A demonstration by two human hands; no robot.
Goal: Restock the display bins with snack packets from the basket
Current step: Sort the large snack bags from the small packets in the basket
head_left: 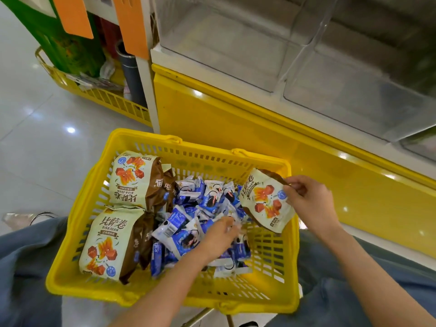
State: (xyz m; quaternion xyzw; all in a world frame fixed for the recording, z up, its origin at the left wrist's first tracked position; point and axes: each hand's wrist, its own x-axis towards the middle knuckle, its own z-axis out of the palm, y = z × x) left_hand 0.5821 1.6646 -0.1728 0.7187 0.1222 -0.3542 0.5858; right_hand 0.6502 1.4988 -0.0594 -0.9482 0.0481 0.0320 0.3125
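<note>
A yellow plastic basket point(77, 234) sits between my knees, holding a heap of small blue-and-white snack packets point(188, 220) and two large cream-and-brown bags point(132, 178) on its left side. My right hand point(309, 199) pinches the top corner of a third cream-and-brown bag point(264, 201), lifted over the basket's right rim. My left hand point(219, 234) reaches down into the blue packets, fingers curled among them; whether it grips any is hidden. Clear plastic display bins point(224, 43) stand empty above a yellow counter front.
The yellow counter front point(236, 119) runs diagonally behind the basket. A second yellow basket point(103, 97) with green packaging and a dark tube stands at the upper left by a white shelf post. Grey tiled floor lies to the left.
</note>
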